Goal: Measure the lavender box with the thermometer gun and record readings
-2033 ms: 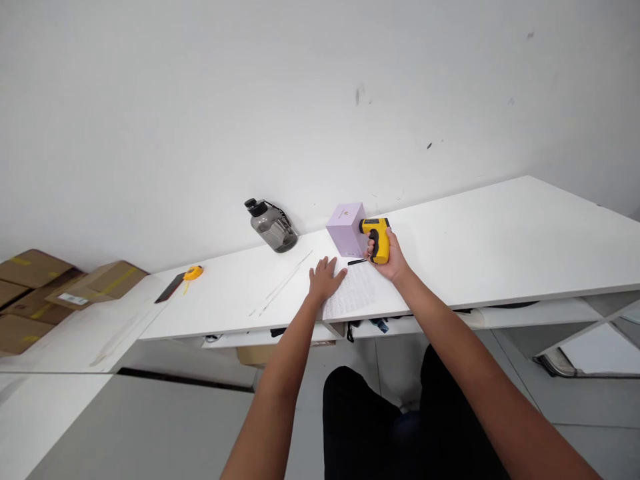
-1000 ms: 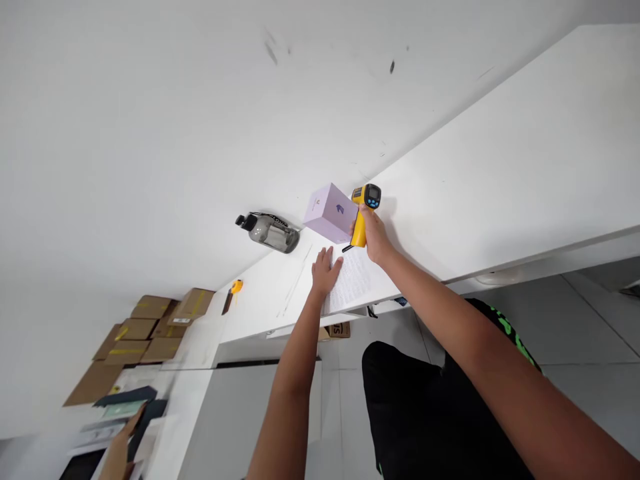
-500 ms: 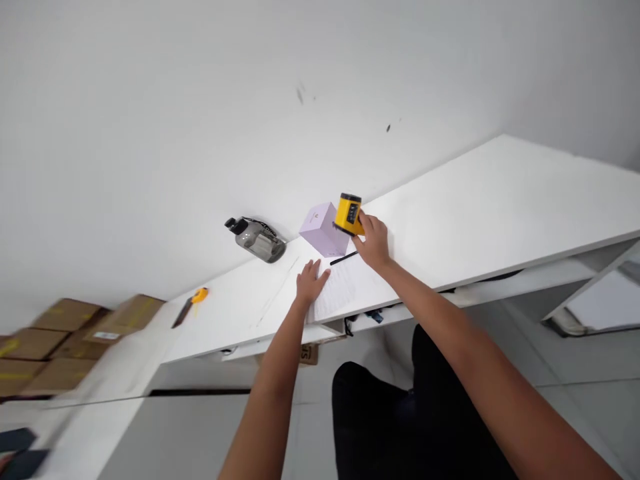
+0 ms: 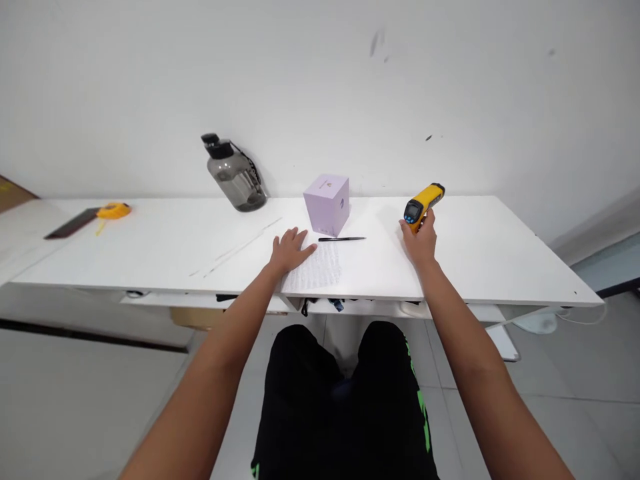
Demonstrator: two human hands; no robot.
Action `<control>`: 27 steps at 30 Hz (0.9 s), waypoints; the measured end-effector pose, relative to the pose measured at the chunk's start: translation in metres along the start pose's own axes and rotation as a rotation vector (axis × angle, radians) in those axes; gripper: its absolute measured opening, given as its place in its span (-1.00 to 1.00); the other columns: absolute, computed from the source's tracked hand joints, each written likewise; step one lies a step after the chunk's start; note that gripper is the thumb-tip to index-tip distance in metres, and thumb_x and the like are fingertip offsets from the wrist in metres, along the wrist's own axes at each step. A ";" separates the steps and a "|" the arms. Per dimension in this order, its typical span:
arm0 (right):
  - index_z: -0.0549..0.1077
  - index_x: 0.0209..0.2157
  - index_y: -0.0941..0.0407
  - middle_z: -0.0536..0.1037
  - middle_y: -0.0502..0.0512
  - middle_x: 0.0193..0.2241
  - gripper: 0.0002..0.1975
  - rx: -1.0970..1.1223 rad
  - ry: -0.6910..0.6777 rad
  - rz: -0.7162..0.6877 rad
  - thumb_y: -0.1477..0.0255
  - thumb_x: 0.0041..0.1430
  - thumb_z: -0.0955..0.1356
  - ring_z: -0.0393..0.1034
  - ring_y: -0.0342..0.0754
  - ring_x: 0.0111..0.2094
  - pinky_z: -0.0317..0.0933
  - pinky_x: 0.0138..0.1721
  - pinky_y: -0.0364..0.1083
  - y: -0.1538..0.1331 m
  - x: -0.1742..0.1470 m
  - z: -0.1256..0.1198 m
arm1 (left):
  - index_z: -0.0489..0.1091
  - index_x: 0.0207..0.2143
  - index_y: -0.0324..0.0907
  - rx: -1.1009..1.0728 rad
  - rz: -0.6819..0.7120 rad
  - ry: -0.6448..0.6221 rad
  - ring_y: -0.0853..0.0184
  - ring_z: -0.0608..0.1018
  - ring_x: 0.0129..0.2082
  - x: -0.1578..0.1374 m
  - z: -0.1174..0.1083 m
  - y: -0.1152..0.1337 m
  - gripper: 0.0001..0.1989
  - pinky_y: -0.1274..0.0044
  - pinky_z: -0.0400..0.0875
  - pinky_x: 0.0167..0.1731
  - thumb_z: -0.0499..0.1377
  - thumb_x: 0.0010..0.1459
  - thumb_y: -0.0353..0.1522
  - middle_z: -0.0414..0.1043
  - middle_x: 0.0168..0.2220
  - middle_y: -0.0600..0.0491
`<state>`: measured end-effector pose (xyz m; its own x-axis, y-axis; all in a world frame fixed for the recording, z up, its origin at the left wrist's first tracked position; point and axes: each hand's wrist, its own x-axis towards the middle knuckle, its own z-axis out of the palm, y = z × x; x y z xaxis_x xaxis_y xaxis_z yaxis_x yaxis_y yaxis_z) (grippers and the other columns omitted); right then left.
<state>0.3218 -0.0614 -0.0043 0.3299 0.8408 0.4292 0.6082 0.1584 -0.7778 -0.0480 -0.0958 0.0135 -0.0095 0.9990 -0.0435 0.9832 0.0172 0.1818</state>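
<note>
My right hand (image 4: pixel 421 241) is wrapped round the grip of a yellow and black infrared thermometer (image 4: pixel 425 199), its small screen turned towards me, over the right part of the white desk (image 4: pixel 470 267). My left hand (image 4: pixel 290 251) lies flat with fingers spread at the left edge of a sheet of paper (image 4: pixel 320 267) covered in writing. Just beyond the paper lies a black pen (image 4: pixel 343 239). Behind the pen stands a lilac box (image 4: pixel 327 204), between my two hands.
A grey see-through water bottle (image 4: pixel 236 175) stands near the wall, left of the box. Further left are a yellow tape measure (image 4: pixel 114 211) and a dark flat strip (image 4: pixel 73 224). Under the desktop runs a shelf (image 4: pixel 360 307) with small items, above my knees.
My right hand has carried the thermometer from in front of the lilac box away to the right and turned it. The view has levelled and swung right. My left hand stays by the paper.
</note>
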 end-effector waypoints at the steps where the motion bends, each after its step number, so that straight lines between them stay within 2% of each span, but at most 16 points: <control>1: 0.07 0.35 0.09 0.53 0.31 0.08 -0.13 -0.013 0.001 0.001 0.02 0.12 0.37 0.49 0.21 0.00 0.36 0.02 0.16 -0.001 0.001 0.002 | 0.05 0.44 -0.03 -0.010 0.004 -0.007 0.07 -0.08 0.52 -0.001 0.000 0.000 -0.21 0.07 -0.23 0.43 -0.15 0.30 0.13 -0.15 0.52 -0.05; 7: -0.14 0.44 0.10 0.54 0.29 -0.01 -0.02 -0.172 0.025 0.001 0.06 0.14 0.34 0.51 0.19 -0.09 0.36 -0.04 0.14 -0.002 0.008 0.006 | -0.01 0.46 -0.08 -0.068 0.039 -0.022 0.04 -0.14 0.52 -0.001 -0.001 0.001 -0.18 0.04 -0.32 0.42 -0.16 0.30 0.14 -0.20 0.53 -0.08; 12: -0.26 0.47 0.09 0.55 0.16 -0.15 0.10 -0.182 0.052 0.005 0.11 0.07 0.39 0.51 0.13 -0.22 0.38 -0.10 0.13 -0.001 0.009 0.007 | -0.04 0.47 -0.07 -0.073 0.043 -0.027 -0.02 -0.17 0.52 -0.001 0.001 0.002 -0.19 0.05 -0.35 0.42 -0.16 0.31 0.13 -0.23 0.53 -0.04; 17: -0.26 0.47 0.12 0.56 0.16 -0.15 0.18 -0.104 0.041 0.029 0.15 -0.02 0.44 0.51 0.12 -0.23 0.40 -0.12 0.12 0.001 0.006 0.004 | -0.05 0.47 -0.10 -0.066 0.039 -0.048 0.00 -0.17 0.52 -0.004 -0.003 0.004 -0.19 0.06 -0.34 0.42 -0.17 0.32 0.12 -0.24 0.53 -0.08; 24: -0.27 0.46 0.15 0.58 0.13 -0.21 0.16 -0.091 0.008 0.030 0.20 0.01 0.45 0.52 0.10 -0.26 0.39 -0.10 0.10 -0.007 0.002 0.000 | -0.03 0.46 -0.08 -0.055 0.033 -0.040 0.01 -0.15 0.52 -0.005 -0.006 0.005 -0.21 0.06 -0.33 0.41 -0.17 0.33 0.11 -0.22 0.53 -0.09; 27: -0.34 0.46 0.19 0.58 0.17 -0.17 0.20 -0.065 -0.017 0.042 0.23 0.03 0.46 0.53 0.11 -0.23 0.38 -0.08 0.10 -0.007 0.001 -0.001 | -0.02 0.46 -0.07 -0.052 0.029 -0.036 0.02 -0.14 0.52 -0.005 -0.004 0.004 -0.21 0.06 -0.33 0.41 -0.18 0.32 0.12 -0.21 0.53 -0.07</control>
<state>0.3188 -0.0620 0.0016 0.3444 0.8547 0.3885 0.6396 0.0894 -0.7635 -0.0444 -0.1002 0.0184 0.0260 0.9970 -0.0725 0.9721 -0.0083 0.2342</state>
